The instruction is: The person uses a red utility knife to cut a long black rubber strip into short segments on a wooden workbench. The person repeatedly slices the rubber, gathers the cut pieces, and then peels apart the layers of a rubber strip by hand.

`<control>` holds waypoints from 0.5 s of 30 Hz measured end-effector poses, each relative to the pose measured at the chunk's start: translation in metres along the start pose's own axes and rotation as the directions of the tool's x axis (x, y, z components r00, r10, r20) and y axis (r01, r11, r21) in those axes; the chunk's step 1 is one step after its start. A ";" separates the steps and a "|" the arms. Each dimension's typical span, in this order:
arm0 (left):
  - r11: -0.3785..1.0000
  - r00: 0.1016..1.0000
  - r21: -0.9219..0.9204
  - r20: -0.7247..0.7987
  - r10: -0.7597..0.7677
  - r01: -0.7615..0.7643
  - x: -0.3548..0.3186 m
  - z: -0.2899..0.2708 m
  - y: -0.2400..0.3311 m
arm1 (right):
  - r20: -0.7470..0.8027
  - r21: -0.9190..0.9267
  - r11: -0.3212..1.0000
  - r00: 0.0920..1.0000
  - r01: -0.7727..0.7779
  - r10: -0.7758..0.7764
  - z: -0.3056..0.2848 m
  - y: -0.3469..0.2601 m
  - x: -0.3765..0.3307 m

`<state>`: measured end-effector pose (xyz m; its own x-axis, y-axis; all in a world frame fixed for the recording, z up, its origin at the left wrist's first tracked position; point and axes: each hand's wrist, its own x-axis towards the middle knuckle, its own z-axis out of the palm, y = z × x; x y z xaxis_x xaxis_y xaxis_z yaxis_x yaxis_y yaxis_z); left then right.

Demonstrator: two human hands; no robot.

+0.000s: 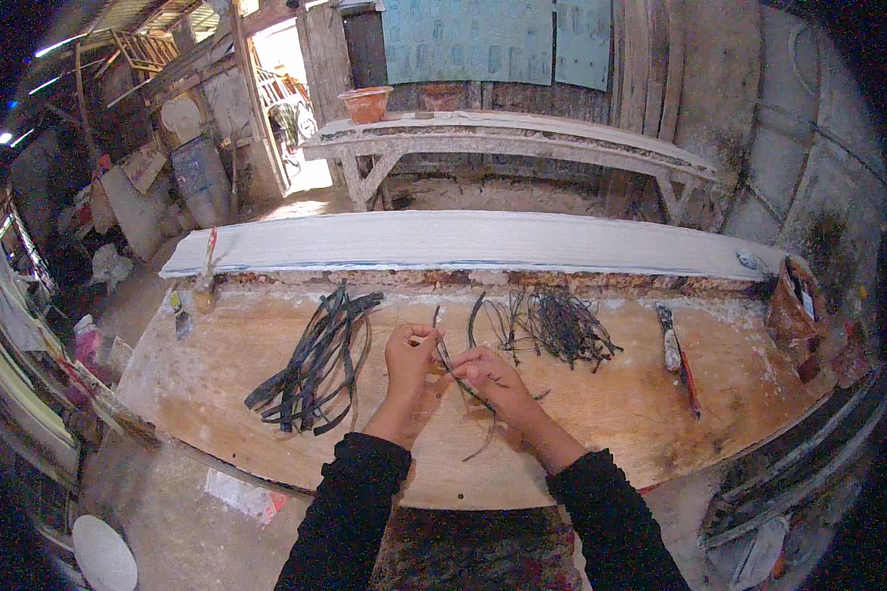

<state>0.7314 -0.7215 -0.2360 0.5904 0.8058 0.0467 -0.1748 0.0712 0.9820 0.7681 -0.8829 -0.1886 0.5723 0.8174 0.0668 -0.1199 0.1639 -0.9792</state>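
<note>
My left hand [412, 357] is closed in a pinch at the upper part of a thin dark strip [441, 343]. Fingers of my right hand [495, 379] close on the same strip lower down, and its loose ends hang below over the board. To the left lies a bundle of wider, flat black strips [315, 366]. Beyond my right hand, a tangled heap of thin, short dark strips [574, 330] rests on the wood. One curved black strip [474, 317] lies between that heap and my hands. What the strips are made of, I cannot tell.
A plywood work board [197, 384] is beneath my hands, with a long white slab [463, 241] along its far edge. White-crusted tools with a red handle [691, 386] lie at right, near a brown pouch [796, 305]. A brush [207, 266] stands at left. Behind runs a bench [522, 138] with an orange pot [367, 103].
</note>
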 end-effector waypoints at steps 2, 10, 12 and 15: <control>0.992 0.998 0.106 -0.006 0.070 -0.069 0.001 -0.001 0.002 | 0.046 0.040 0.998 0.998 -0.038 0.036 0.001 -0.004 -0.001; 0.987 0.988 0.071 0.066 0.140 -0.145 -0.003 0.002 -0.002 | 0.149 -0.425 0.849 0.950 0.313 -0.275 -0.010 0.007 0.005; 0.994 0.988 0.009 0.111 0.110 -0.112 -0.002 0.005 -0.006 | 0.023 -0.507 0.814 0.949 0.283 -0.315 -0.014 0.009 0.008; 0.996 0.973 -0.047 0.218 0.078 -0.069 -0.005 0.005 -0.005 | -0.229 -0.465 0.874 0.935 0.139 -0.270 -0.021 0.010 0.016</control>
<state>0.7333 -0.7292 -0.2400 0.7322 0.6616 0.1617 -0.2522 0.0429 0.9667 0.7932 -0.8797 -0.2017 0.7531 0.5940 0.2829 0.3518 -0.0002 -0.9361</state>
